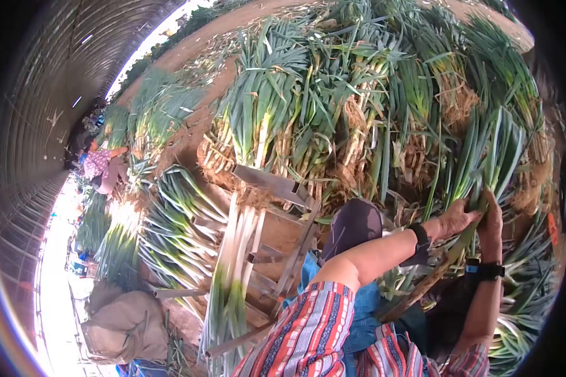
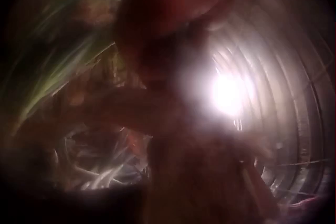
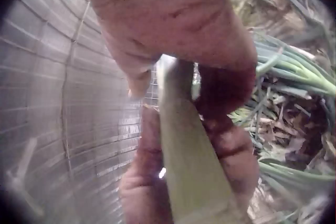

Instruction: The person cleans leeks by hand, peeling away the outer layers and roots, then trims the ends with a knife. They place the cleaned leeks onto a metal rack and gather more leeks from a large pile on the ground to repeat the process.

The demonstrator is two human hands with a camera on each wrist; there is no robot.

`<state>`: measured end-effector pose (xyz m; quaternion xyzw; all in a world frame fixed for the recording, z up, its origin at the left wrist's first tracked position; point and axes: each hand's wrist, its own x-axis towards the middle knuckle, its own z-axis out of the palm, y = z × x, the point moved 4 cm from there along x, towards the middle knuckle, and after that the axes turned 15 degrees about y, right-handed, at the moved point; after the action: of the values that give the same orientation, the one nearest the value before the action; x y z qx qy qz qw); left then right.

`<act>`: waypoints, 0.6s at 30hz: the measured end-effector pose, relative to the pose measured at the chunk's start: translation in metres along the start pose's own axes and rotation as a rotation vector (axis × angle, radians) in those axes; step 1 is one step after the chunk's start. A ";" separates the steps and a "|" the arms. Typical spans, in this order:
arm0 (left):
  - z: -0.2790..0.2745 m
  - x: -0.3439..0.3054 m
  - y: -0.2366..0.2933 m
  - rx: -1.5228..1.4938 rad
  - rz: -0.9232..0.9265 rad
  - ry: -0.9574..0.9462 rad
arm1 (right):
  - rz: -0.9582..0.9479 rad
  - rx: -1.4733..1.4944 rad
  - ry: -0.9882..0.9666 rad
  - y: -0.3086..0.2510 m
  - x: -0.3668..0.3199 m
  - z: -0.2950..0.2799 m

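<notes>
Both hands meet on a long leek (image 1: 459, 248) at the right of the head view. Its green leaves fan upward past the fingers, and its stalk slants down toward the lap. My left hand (image 1: 456, 218) grips it from the left, thumb and fingers curled. Close beside, my right hand (image 1: 490, 223) pinches the same leek. In the right wrist view, a flat, pale green length of the leek (image 3: 189, 150) passes between the fingers (image 3: 236, 153). The left wrist view is dark and blurred, so the left fingertips are hidden there.
Bundles of leeks (image 1: 358, 94) with rooty ends lie across the ground ahead. A metal rack (image 1: 273, 185) stands left of my knee (image 1: 352, 226), with trimmed white leeks (image 1: 233, 251) laid on it. Another person (image 1: 100, 163) crouches at far left beneath the arched roof (image 1: 38, 75).
</notes>
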<state>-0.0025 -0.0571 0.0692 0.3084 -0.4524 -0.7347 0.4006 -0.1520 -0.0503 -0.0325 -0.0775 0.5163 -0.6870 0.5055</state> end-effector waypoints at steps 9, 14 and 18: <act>0.036 -0.017 -0.002 0.558 0.386 0.158 | -0.041 0.103 0.034 -0.019 -0.007 -0.021; 0.043 -0.049 -0.045 0.686 0.603 0.011 | -0.052 0.128 0.276 -0.040 0.001 -0.054; 0.003 -0.071 -0.113 0.585 -0.029 -0.062 | 0.028 0.174 0.257 -0.047 -0.028 -0.065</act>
<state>-0.0047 0.0362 -0.0263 0.3948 -0.6524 -0.5879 0.2701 -0.2085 0.0099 -0.0136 0.0624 0.5162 -0.7265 0.4493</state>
